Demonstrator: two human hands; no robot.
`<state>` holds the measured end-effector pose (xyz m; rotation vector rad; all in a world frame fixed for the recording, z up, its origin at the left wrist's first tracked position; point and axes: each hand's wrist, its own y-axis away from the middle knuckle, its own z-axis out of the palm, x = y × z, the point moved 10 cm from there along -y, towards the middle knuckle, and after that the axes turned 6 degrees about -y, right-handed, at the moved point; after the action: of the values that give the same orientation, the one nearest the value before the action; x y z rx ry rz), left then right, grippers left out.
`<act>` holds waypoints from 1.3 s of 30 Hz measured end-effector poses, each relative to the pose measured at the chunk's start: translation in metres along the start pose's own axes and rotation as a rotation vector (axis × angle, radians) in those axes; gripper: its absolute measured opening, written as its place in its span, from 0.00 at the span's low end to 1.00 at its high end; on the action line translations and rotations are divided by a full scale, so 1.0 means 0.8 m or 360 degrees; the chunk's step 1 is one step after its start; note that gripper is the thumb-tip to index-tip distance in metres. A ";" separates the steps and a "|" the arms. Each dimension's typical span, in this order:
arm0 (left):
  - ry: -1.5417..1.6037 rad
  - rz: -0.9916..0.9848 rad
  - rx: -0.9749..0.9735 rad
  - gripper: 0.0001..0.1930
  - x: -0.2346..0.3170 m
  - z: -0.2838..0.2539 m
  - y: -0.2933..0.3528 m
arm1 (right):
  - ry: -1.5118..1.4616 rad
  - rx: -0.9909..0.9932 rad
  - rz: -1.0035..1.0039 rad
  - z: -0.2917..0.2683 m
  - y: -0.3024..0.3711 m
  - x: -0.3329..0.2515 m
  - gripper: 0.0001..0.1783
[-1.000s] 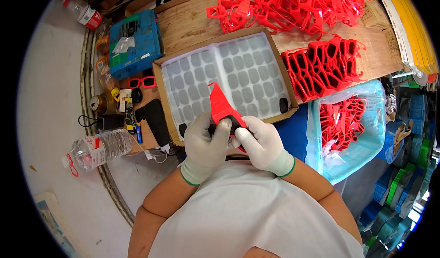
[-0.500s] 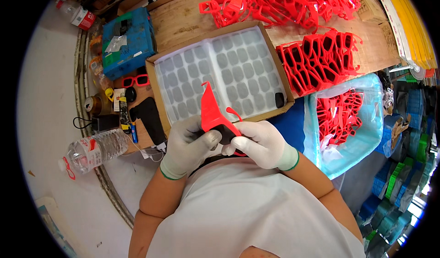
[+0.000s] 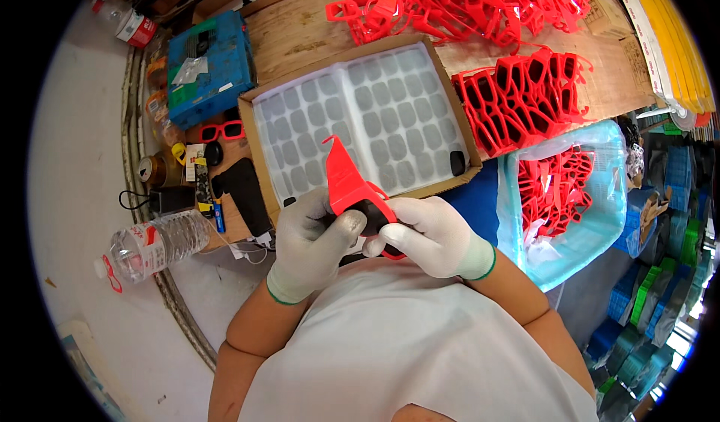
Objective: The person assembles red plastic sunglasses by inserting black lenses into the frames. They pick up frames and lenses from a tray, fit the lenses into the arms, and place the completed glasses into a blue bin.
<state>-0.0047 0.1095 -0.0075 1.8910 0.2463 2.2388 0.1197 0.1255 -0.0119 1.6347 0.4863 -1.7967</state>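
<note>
Between my two white-gloved hands is a pair of red sunglasses (image 3: 346,178), held close to my body with one temple pointing up and away. My left hand (image 3: 311,240) closes on its left side, the thumb pressed on a dark lens (image 3: 370,216). My right hand (image 3: 433,236) pinches the other end of the frame; its fingertips partly hide the front. Just beyond lies a shallow cardboard box (image 3: 251,141) holding rows of dark lenses under a thin whitish sheet (image 3: 346,96). One uncovered dark lens (image 3: 457,163) sits in its right corner.
Red sunglasses stand stacked (image 3: 517,100) right of the box, with a heap of red frames (image 3: 465,6) behind. A blue-lined bin (image 3: 611,197) of red frames is at the right. Leftward are a blue case (image 3: 214,70), a dark phone-like slab (image 3: 244,193) and a plastic bottle (image 3: 161,246).
The sunglasses have turned slightly in my hands, and the far temple now hides more behind the near one. Both hands have shifted only a little.
</note>
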 end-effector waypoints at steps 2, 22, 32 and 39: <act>0.0013 0.0034 -0.0006 0.12 0.002 0.000 0.002 | 0.0022 -0.0039 0.0047 0.001 0.000 0.003 0.10; 0.0282 0.0093 -0.0192 0.12 -0.016 -0.023 0.009 | -0.0065 -0.0103 0.0074 0.016 -0.016 0.014 0.11; -0.0426 -0.0025 0.0180 0.09 -0.028 -0.023 0.001 | 0.0071 0.0380 0.0305 -0.004 -0.006 0.028 0.13; -0.1017 0.0300 0.0424 0.07 -0.005 -0.020 0.006 | 0.0290 0.0506 0.0027 -0.006 -0.009 0.021 0.14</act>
<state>-0.0197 0.1040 -0.0123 2.7498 0.2769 1.6294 0.1183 0.1305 -0.0303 2.0243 0.2733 -1.7902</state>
